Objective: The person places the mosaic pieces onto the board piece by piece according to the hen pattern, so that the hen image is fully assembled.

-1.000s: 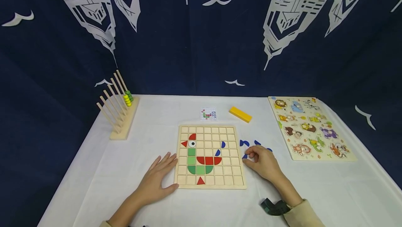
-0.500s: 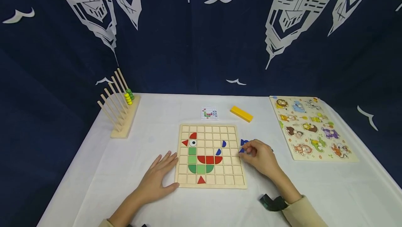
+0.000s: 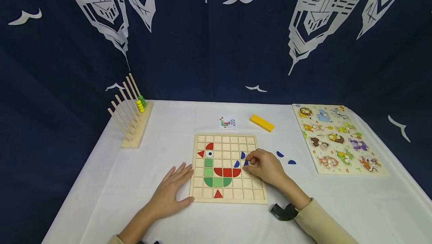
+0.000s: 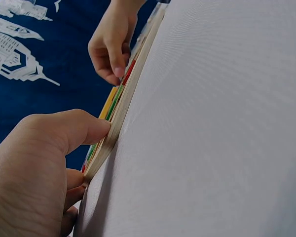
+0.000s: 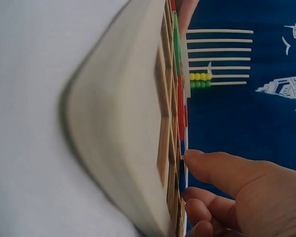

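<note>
A square wooden grid board (image 3: 233, 201) lies on the table, holding red, green and blue shapes and a round eye piece (image 3: 209, 154) arranged like a bird. My left hand (image 3: 168, 191) lies along its left edge with fingers extended; its thumb (image 4: 91, 131) touches the board's edge in the left wrist view. Over the right part of the board, my right hand (image 3: 268, 167) pinches a small blue half-round piece (image 3: 246, 163) between thumb and index finger. Two set blue pieces sit just left of it. My fingers partly cover the held piece.
Loose blue pieces (image 3: 291, 162) lie right of the board. Behind it are a small picture card (image 3: 227, 122) and a yellow block (image 3: 261, 123). A wooden bead rack (image 3: 136, 131) stands at left; an animal puzzle board (image 3: 341, 139) lies at right.
My right hand has picked up a blue piece beside the board and carried it left, over the grid. My left hand has stayed at the board's left edge.
</note>
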The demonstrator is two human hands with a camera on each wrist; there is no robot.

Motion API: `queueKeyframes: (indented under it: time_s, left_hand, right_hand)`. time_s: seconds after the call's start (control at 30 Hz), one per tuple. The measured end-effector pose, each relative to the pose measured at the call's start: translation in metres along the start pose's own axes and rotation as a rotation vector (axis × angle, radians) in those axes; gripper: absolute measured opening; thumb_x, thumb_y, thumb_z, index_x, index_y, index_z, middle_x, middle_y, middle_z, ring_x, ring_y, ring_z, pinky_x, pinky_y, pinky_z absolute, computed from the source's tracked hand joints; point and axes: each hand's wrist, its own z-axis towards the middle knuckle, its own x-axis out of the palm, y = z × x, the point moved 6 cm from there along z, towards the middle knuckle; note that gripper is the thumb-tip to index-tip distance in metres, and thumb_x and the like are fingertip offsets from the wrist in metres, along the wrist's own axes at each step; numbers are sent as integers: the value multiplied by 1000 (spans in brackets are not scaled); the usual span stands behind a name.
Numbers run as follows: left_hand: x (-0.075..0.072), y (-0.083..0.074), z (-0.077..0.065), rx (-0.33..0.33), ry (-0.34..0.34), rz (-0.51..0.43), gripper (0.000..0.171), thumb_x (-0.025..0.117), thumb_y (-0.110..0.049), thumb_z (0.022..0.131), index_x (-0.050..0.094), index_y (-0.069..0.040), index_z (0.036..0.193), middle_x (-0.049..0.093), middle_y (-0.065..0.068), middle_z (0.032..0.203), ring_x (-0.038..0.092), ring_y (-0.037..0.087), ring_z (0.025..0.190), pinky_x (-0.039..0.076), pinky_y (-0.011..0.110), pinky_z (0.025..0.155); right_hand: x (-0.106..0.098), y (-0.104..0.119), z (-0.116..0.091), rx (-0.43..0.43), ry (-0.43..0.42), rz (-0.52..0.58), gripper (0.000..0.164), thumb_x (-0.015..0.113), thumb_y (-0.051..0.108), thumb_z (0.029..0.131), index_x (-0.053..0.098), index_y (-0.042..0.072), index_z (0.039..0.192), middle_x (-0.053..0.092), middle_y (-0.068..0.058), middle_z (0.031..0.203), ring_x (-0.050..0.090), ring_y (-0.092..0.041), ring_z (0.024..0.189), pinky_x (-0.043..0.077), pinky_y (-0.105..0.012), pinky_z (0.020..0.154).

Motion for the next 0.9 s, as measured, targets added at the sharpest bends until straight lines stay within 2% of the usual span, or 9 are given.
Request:
queueKeyframes:
  time_s: [0.27, 0.57, 0.7, 0.9]
  left_hand:
    - [0, -1, 1, -5, 8, -1, 79, 77, -38, 74, 50, -7, 142, 43, 1, 154, 31, 21, 147, 18, 45, 120]
    - [-1, -1, 1, 20, -20, 17, 79, 77, -38, 74, 52, -7, 142, 45, 2, 152, 34, 23, 146, 19, 44, 119]
    - [-1, -2, 1, 28, -26, 20, 79, 77, -38, 74, 51, -7, 142, 45, 3, 152, 35, 24, 145, 18, 44, 120]
    - [0, -3, 2, 28, -27, 10, 79, 77, -38, 74, 51, -7, 142, 45, 4, 152, 34, 25, 145, 14, 40, 122]
  right_hand:
    - [-15, -6, -12, 24, -56, 28, 16, 83, 17, 75, 71, 11, 84, 58, 6, 72, 43, -5, 62, 36, -19, 52]
    - [-48, -36, -42, 36, -264, 5, 15, 83, 7, 73, 71, 7, 82, 54, 7, 69, 40, -2, 59, 34, -18, 50]
    - [-61, -53, -55, 78, -355, -8, 14, 82, 4, 73, 71, 7, 82, 56, 5, 69, 41, -1, 60, 35, -16, 51]
    - [-70, -69, -63, 137, -387, -20, 12, 79, 1, 75, 72, 6, 84, 58, 1, 70, 41, 0, 60, 33, -16, 50]
